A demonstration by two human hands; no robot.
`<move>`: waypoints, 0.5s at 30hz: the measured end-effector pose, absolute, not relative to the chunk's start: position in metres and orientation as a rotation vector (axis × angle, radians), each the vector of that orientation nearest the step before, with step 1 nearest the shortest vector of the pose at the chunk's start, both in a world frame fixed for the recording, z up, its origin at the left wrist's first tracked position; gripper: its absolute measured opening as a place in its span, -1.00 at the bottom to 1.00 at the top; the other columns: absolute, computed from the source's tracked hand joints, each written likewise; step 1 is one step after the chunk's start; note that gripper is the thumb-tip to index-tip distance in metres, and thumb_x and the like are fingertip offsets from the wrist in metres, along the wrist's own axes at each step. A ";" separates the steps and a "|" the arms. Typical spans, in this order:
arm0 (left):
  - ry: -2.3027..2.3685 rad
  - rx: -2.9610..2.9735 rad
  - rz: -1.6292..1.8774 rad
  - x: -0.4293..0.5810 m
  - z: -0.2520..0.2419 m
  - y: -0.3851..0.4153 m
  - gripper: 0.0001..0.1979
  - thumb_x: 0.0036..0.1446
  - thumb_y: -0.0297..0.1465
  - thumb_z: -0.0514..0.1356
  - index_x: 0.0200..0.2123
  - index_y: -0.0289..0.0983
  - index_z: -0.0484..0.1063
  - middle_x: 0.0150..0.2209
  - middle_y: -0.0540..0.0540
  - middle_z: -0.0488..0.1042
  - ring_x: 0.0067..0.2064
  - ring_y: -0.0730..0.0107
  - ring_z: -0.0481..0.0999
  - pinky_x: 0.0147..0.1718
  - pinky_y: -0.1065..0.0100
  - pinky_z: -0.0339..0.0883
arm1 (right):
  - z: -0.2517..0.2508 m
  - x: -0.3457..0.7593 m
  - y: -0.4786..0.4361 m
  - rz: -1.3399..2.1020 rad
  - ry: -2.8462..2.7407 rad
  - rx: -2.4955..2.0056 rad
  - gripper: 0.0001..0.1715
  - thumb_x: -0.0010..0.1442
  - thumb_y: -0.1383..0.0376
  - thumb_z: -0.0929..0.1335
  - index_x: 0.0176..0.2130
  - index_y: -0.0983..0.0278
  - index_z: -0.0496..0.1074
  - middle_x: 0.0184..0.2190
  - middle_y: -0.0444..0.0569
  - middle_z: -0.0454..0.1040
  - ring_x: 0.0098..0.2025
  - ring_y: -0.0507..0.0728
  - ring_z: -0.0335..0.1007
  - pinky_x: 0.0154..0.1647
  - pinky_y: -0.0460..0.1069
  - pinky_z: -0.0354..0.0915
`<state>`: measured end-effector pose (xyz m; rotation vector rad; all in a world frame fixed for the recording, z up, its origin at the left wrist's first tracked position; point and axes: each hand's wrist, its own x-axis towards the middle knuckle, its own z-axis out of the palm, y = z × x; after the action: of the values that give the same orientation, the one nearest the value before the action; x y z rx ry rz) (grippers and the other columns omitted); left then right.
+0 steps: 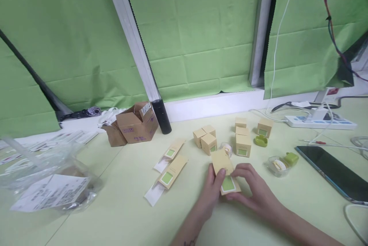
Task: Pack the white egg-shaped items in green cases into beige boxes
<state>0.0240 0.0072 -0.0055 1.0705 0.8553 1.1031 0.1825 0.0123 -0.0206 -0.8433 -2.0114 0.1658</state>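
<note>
Near the front of the table, my left hand (pixel 212 188) grips a kraft-brown paper box (pixel 220 161) with a green panel by its left side. My right hand (pixel 253 188) pinches the same box from the right, thumb below and fingers at the upper edge. The box is bent or open between its plain upper part and its green lower part; its inside is hidden. Just behind it stands a small round clear container (pixel 226 147). Two flattened boxes, a nearer one (pixel 174 169) and a farther one (pixel 176 148), lie to the left with white flaps sticking out.
Several made-up boxes (pixel 209 143) stand behind my hands, with more (pixel 243 146) to the right. Beyond them are a green case (pixel 260 141), a clear container (pixel 278 165), a phone (pixel 335 171) and a power strip (pixel 320 122). Leftward are a carton (pixel 136 127), black cylinder (pixel 161 117) and plastic bag (pixel 54 188).
</note>
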 end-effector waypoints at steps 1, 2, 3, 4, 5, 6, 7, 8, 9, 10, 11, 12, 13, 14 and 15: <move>0.819 1.115 1.121 0.023 -0.005 0.008 -0.57 0.12 -0.19 0.11 0.01 -0.24 0.15 0.04 -0.18 0.33 0.06 0.17 0.32 0.00 0.22 0.19 | -0.020 0.183 0.013 0.298 -1.975 -0.859 -0.46 0.02 0.10 0.42 -0.05 0.18 0.24 -0.13 0.07 0.36 -0.04 0.23 0.31 -0.17 0.07 0.37; 0.784 1.170 1.135 0.022 -0.005 0.010 -0.59 0.11 -0.23 0.14 -0.01 -0.24 0.14 0.04 -0.19 0.32 0.05 0.18 0.32 -0.01 0.23 0.20 | -0.019 0.184 0.014 0.431 -1.940 -0.861 -0.40 0.04 0.07 0.40 0.02 0.17 0.18 -0.05 0.09 0.30 0.03 0.25 0.26 -0.09 0.10 0.36; 0.759 1.230 1.142 0.020 -0.006 0.011 -0.59 0.10 -0.27 0.17 -0.03 -0.24 0.13 0.02 -0.19 0.32 0.03 0.19 0.32 -0.03 0.23 0.21 | -0.018 0.185 0.014 0.550 -1.893 -0.859 -0.40 0.08 0.06 0.36 0.06 0.16 0.14 0.00 0.09 0.26 0.06 0.24 0.23 -0.05 0.11 0.34; 0.748 1.286 1.135 0.019 -0.008 0.011 -0.58 0.07 -0.30 0.19 -0.05 -0.24 0.12 -0.01 -0.19 0.33 0.00 0.19 0.34 -0.06 0.24 0.22 | -0.017 0.186 0.016 0.645 -1.840 -0.864 -0.45 0.14 0.07 0.32 0.07 0.14 0.12 0.02 0.07 0.25 0.07 0.22 0.24 -0.03 0.11 0.33; 0.746 1.339 1.110 0.018 -0.010 0.012 -0.57 0.05 -0.32 0.22 -0.06 -0.24 0.11 -0.04 -0.19 0.34 -0.02 0.19 0.35 -0.09 0.24 0.24 | -0.016 0.187 0.017 0.715 -1.788 -0.880 -0.53 0.19 0.09 0.27 0.06 0.12 0.13 0.02 0.05 0.25 0.05 0.20 0.26 -0.02 0.11 0.33; 0.754 1.388 1.076 0.016 -0.012 0.012 -0.56 0.03 -0.34 0.23 -0.07 -0.24 0.11 -0.06 -0.19 0.34 -0.04 0.19 0.35 -0.11 0.24 0.24 | -0.015 0.188 0.018 0.759 -1.742 -0.910 -0.62 0.22 0.11 0.24 0.02 0.11 0.17 -0.01 0.02 0.28 0.01 0.18 0.29 -0.02 0.10 0.33; 0.771 1.433 1.040 0.015 -0.014 0.011 -0.56 0.02 -0.35 0.24 -0.07 -0.24 0.12 -0.07 -0.19 0.34 -0.04 0.18 0.34 -0.11 0.24 0.24 | -0.013 0.189 0.019 0.784 -1.709 -0.947 -0.69 0.23 0.13 0.24 -0.03 0.11 0.22 -0.05 0.00 0.31 -0.02 0.17 0.31 -0.02 0.09 0.34; 0.793 1.476 1.004 0.014 -0.015 0.010 -0.56 0.02 -0.35 0.23 -0.06 -0.24 0.13 -0.06 -0.19 0.33 -0.02 0.17 0.33 -0.10 0.23 0.24 | -0.012 0.190 0.021 0.801 -1.694 -0.982 -0.74 0.22 0.13 0.24 -0.08 0.12 0.28 -0.10 -0.02 0.35 -0.05 0.16 0.33 -0.03 0.09 0.34; 0.816 1.521 0.973 0.013 -0.015 0.008 -0.55 0.04 -0.35 0.22 -0.02 -0.24 0.13 -0.04 -0.20 0.32 0.00 0.15 0.31 -0.08 0.21 0.22 | -0.011 0.191 0.022 0.819 -1.691 -1.006 -0.77 0.22 0.13 0.25 -0.13 0.14 0.31 -0.13 -0.03 0.37 -0.07 0.16 0.34 -0.04 0.08 0.34; 0.840 1.572 0.950 0.013 -0.014 0.006 -0.53 0.06 -0.35 0.20 0.02 -0.23 0.12 0.00 -0.21 0.29 0.03 0.13 0.29 -0.04 0.19 0.20 | -0.009 0.191 0.023 0.838 -1.691 -1.021 -0.77 0.21 0.12 0.25 -0.15 0.14 0.33 -0.15 -0.03 0.38 -0.09 0.16 0.35 -0.04 0.08 0.34; 0.864 1.630 0.934 0.012 -0.013 0.005 -0.51 0.09 -0.34 0.17 0.07 -0.22 0.11 0.04 -0.21 0.25 0.06 0.12 0.25 0.00 0.18 0.15 | -0.008 0.191 0.024 0.848 -1.692 -1.027 -0.74 0.21 0.12 0.25 -0.13 0.14 0.33 -0.15 -0.02 0.38 -0.10 0.16 0.35 -0.05 0.08 0.34; 0.883 1.693 0.919 0.012 -0.012 0.003 -0.51 0.12 -0.34 0.13 0.11 -0.20 0.09 0.08 -0.21 0.21 0.09 0.13 0.22 0.05 0.17 0.11 | -0.007 0.191 0.024 0.849 -1.706 -1.021 -0.71 0.22 0.11 0.24 -0.09 0.14 0.33 -0.14 -0.02 0.38 -0.09 0.16 0.34 -0.05 0.08 0.34; 0.897 1.754 0.905 0.012 -0.010 0.002 -0.51 0.14 -0.34 0.09 0.14 -0.20 0.07 0.11 -0.20 0.17 0.12 0.13 0.19 0.08 0.17 0.06 | -0.005 0.191 0.024 0.837 -1.730 -1.006 -0.68 0.23 0.11 0.23 -0.05 0.13 0.32 -0.12 -0.01 0.37 -0.07 0.17 0.33 -0.05 0.08 0.34; 0.908 1.808 0.893 0.011 -0.010 0.001 -0.51 0.16 -0.34 0.07 0.15 -0.20 0.05 0.14 -0.20 0.13 0.14 0.14 0.16 0.11 0.18 0.02 | -0.004 0.191 0.024 0.816 -1.758 -0.987 -0.66 0.24 0.11 0.22 -0.03 0.12 0.32 -0.10 0.00 0.36 -0.04 0.17 0.31 -0.05 0.07 0.34; 0.923 1.847 0.880 0.011 -0.010 0.001 -0.52 0.17 -0.34 0.04 0.16 -0.20 0.03 0.15 -0.20 0.11 0.15 0.16 0.15 0.12 0.18 0.01 | -0.003 0.191 0.023 0.789 -1.787 -0.966 -0.66 0.25 0.11 0.21 -0.01 0.11 0.33 -0.09 0.00 0.35 -0.01 0.18 0.29 -0.05 0.07 0.34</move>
<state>0.0112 0.0010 -0.0102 1.8475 0.9227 0.8802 0.1910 0.0232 -0.0034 -0.9656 -1.7875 0.7892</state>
